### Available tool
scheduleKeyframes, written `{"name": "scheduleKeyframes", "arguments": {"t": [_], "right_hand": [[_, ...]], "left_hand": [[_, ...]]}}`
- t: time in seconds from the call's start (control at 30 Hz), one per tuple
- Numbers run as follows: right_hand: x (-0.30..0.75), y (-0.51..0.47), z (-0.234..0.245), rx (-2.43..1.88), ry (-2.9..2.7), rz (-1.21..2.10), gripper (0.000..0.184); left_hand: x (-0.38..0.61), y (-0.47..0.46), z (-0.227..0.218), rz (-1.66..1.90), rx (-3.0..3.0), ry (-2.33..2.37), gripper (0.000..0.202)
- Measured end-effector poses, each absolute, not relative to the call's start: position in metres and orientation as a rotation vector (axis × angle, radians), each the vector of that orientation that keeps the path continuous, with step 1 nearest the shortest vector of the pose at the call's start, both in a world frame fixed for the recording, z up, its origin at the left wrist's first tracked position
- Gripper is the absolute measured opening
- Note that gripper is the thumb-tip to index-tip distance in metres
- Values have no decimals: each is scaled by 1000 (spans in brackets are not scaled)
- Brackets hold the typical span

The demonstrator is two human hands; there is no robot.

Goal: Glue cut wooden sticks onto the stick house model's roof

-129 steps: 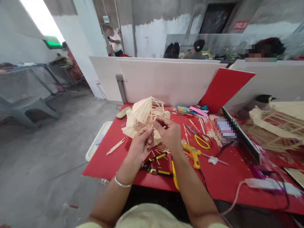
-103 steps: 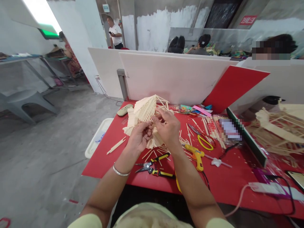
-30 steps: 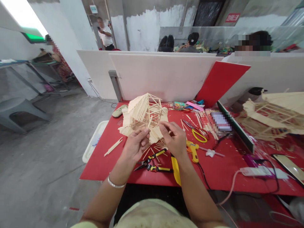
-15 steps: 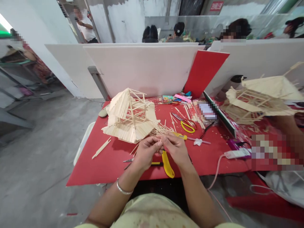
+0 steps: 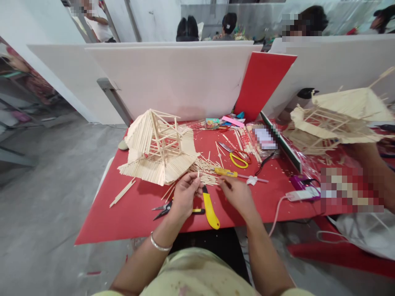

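Observation:
My left hand [image 5: 186,194] pinches a short, pale wooden stick piece [image 5: 198,174] upright between thumb and fingers. My right hand [image 5: 238,194] is apart from it, a little to the right, with fingers loosely curled, thumb and forefinger apart and nothing visible between them. Behind my left hand stands a house-like model [image 5: 177,167] of thin wooden sticks, with a sloped roof and an open frame. Loose sticks [image 5: 210,179] lie heaped beyond my hands. Between my forearms is a yellow-handled knife [image 5: 211,211], its blade partly hidden; pliers [image 5: 165,209] lie partly behind my left hand.
Scissors [image 5: 239,159], a yellow-handled tool [image 5: 226,172] and a white flower-like piece [image 5: 252,180] lie right of the model. Several sticks [image 5: 123,192] rest at the left. White boards [image 5: 173,82] stand behind the red tabletop [image 5: 101,226]. At right are another stick model [image 5: 348,111] and a person's arm.
My hands were together at a small piece; now my right hand has drawn away to the right, and the stick piece stays in my left hand. The view has shifted slightly.

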State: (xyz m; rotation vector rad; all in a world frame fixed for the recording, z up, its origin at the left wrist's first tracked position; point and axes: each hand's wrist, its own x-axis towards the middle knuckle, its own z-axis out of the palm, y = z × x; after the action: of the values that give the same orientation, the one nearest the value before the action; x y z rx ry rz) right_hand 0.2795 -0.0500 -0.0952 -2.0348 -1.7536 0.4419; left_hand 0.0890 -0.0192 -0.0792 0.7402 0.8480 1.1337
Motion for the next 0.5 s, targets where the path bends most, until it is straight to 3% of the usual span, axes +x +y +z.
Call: {"name": "scheduleKeyframes", "arguments": {"t": [0.1, 0.3, 0.5], "right_hand": [[250, -66, -101, -2044, -1939, 532, 41], [222, -95, -116, -2124, -2127, 327, 61], [198, -89, -119, -1849, -2085, 226, 32]], "left_hand": [[87, -20, -80, 1175, 787, 840, 28], [75, -21, -83, 1165, 811, 836, 30], [58, -42, -82, 1141, 897, 851, 28]]}}
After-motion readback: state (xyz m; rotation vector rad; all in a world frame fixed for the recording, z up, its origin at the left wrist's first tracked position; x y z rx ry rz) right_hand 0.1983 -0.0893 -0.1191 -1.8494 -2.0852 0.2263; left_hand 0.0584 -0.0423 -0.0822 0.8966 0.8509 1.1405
